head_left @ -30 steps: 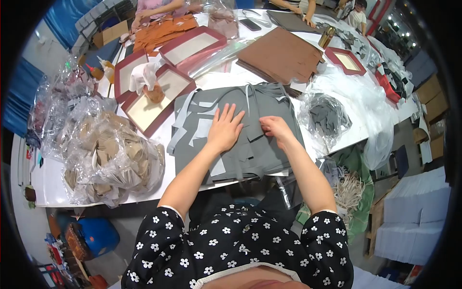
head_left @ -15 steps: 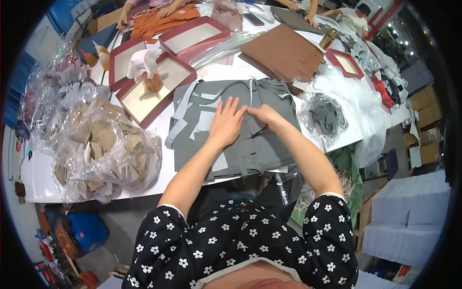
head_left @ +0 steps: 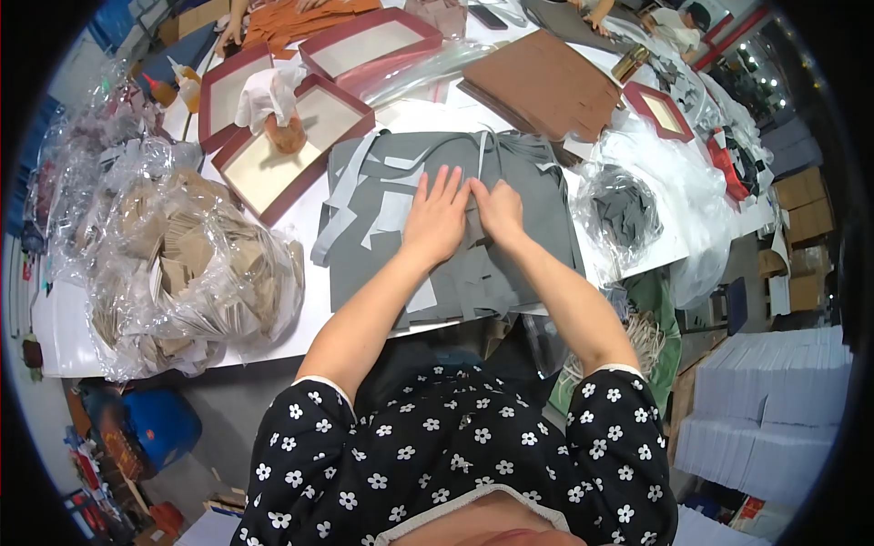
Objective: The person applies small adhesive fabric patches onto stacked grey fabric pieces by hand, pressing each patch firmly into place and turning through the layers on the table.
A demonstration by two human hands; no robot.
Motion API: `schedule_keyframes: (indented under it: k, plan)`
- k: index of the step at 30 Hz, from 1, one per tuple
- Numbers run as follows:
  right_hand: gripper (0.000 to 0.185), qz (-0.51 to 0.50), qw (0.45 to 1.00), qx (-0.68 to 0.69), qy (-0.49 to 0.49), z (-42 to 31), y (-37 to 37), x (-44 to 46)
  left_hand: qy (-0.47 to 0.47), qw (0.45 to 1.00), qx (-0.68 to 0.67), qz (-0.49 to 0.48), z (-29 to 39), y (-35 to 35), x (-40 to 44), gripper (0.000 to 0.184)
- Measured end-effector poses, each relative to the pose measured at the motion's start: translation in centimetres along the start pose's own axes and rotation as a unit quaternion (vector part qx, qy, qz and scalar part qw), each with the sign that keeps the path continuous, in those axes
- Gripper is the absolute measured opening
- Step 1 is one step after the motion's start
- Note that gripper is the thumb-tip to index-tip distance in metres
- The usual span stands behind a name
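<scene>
A stack of dark grey, leather-like sheets [head_left: 358,284] lies on the white table in front of me. Fingers spread, my left hand [head_left: 437,218] rests flat on the top sheet, beside a pale grey rectangular patch [head_left: 392,214]. Close by on the right, my right hand [head_left: 499,211] has its fingers curled and its thumb near the left index finger. A thin grey strip [head_left: 482,151] runs down to those right fingertips; what they pinch is hidden. Another pale strip [head_left: 349,173] hangs across the stack's left side.
On the left sit plastic bags of beige pieces [head_left: 205,246]. Behind them are maroon-rimmed trays [head_left: 244,193], one holding a cloth-topped jar [head_left: 285,135]. Brown sheets [head_left: 546,86] lie behind the stack, and a bag of grey pieces [head_left: 624,214] is at right. Co-workers' hands [head_left: 596,18] show at the far side.
My right hand has turned more upright and drawn its fingers in, staying next to the left hand. My left hand has stayed flat on the grey sheets. The view has shifted slightly.
</scene>
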State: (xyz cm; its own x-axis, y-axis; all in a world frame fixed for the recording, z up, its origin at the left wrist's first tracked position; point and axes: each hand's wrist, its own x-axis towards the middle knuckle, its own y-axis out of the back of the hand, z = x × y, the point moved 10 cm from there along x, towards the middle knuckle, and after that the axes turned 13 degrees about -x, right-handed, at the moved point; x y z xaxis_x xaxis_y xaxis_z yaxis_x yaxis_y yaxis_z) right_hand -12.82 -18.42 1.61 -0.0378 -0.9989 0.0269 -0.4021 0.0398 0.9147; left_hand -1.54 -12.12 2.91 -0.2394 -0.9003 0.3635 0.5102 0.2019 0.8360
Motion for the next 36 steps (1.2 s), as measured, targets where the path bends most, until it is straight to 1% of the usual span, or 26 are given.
schedule_keyframes:
  k: [1, 2, 4, 5, 8, 9, 12, 15, 18, 19, 20, 22, 24, 26, 28, 30, 31, 32, 34, 36]
  plan:
    - [0.061, 0.004, 0.999, -0.006, 0.046, -0.3, -0.1, 0.6, 0.006, 1.000, 0.006, -0.012, -0.1, -0.2, 0.1, 0.048]
    - [0.057, -0.029, 0.998, -0.006, 0.059, 0.0, -0.9, 1.3, 0.004, 1.000, 0.010, -0.015, -0.2, -0.5, 0.2, 0.048]
    - [0.059, -0.107, 0.991, 0.002, 0.084, -0.3, -1.4, 2.1, 0.003, 1.000, 0.021, -0.019, -0.5, -0.8, 0.2, 0.048]
    - [0.065, -0.152, 0.984, 0.028, 0.083, 0.4, -1.8, 2.9, 0.005, 1.000, 0.021, -0.021, -0.5, -1.0, -0.1, 0.048]
    - [0.072, -0.248, 0.965, 0.052, 0.067, 0.4, -2.0, 2.8, 0.006, 1.000, 0.023, -0.017, -0.5, -1.1, 0.2, 0.049]
    - [0.077, -0.277, 0.958, 0.016, 0.069, 0.5, -1.4, 3.1, 0.005, 1.000, 0.021, -0.015, -0.4, -1.1, 0.2, 0.049]
    - [0.081, -0.379, 0.903, -0.086, 0.182, 4.1, -1.1, 2.0, 0.012, 0.999, 0.023, -0.022, -0.4, -1.0, 0.1, 0.050]
    - [0.077, -0.417, 0.901, -0.017, 0.114, 10.6, -0.9, -0.2, 0.011, 0.999, 0.031, -0.027, -0.2, -1.0, 0.3, 0.051]
    - [0.071, -0.387, 0.905, 0.174, 0.000, 13.1, 1.2, -1.5, 0.000, 0.999, 0.029, -0.022, 0.1, -0.5, 0.5, 0.053]
    - [0.062, -0.350, 0.912, 0.212, -0.043, 14.0, 1.2, -1.5, -0.001, 0.999, 0.029, -0.018, 0.2, -0.5, 0.4, 0.053]
    - [0.061, -0.310, 0.910, 0.264, -0.081, 15.0, 1.8, -1.8, -0.003, 0.999, 0.024, -0.024, 0.4, -0.9, 0.5, 0.053]
    - [0.060, -0.249, 0.886, 0.368, -0.130, 13.3, 2.8, -3.7, 0.013, 0.999, 0.035, -0.023, -0.4, -1.5, 0.6, 0.052]
    - [0.057, -0.225, 0.862, 0.435, -0.132, 11.7, 2.1, -4.5, 0.014, 1.000, 0.003, 0.011, -0.7, -1.1, 0.6, 0.052]
    - [0.056, -0.214, 0.815, 0.532, -0.083, 10.0, 1.0, -4.6, 0.012, 0.997, 0.002, 0.083, 1.2, 2.2, 0.4, 0.050]
    - [0.052, -0.185, 0.780, 0.585, -0.120, 9.0, 0.5, -4.9, 0.003, 0.987, -0.095, 0.129, 3.3, 4.9, 0.5, 0.043]
    - [0.050, -0.127, 0.754, 0.639, -0.087, 8.1, 0.1, -4.0, 0.039, 0.978, -0.203, -0.007, 5.1, 4.4, 1.5, 0.039]
    - [0.049, -0.097, 0.738, 0.664, -0.075, 7.8, 0.2, -3.9, 0.079, 0.962, -0.258, -0.030, 5.1, 2.7, 1.5, 0.042]
    - [0.047, -0.057, 0.764, 0.637, -0.087, 8.2, 0.2, -4.0, 0.117, 0.941, -0.312, -0.054, 5.1, 1.0, 1.1, 0.046]
    - [0.042, 0.030, 0.807, 0.579, -0.109, 8.5, 0.9, -4.3, 0.136, 0.933, -0.319, -0.102, 5.5, -0.6, 0.3, 0.057]
    - [0.037, 0.034, 0.848, 0.528, -0.039, 8.8, -0.1, -4.6, 0.090, 0.947, -0.296, -0.083, 5.8, -1.2, -0.4, 0.061]
